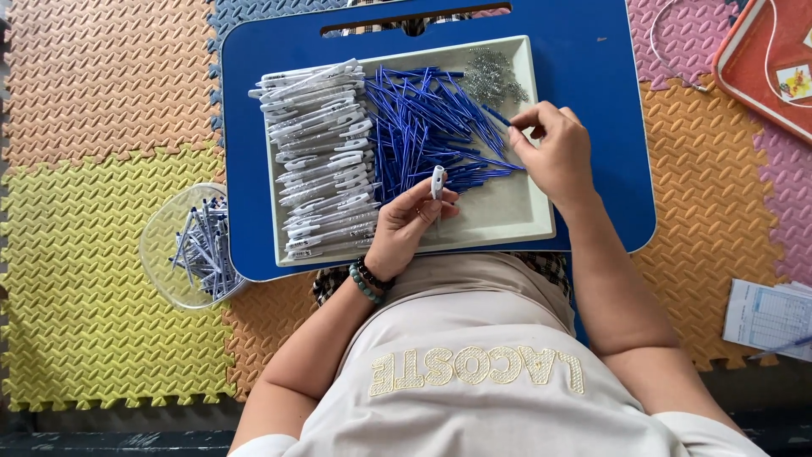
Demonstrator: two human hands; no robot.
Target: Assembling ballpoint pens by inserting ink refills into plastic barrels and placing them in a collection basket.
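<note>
Inspecting from afar, I am seeing the left hand [406, 228] pinching a white pen barrel [437, 181] upright at the tray's [518, 222] six o'clock, the right hand [554, 152] pinching a blue refill [497, 115]; misaligning risks bending it.

one tray [541, 222], one clear bowl [161, 245], two hands [406, 224]

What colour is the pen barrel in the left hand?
White, seen in the head view: pen barrel held by the left hand.
</note>
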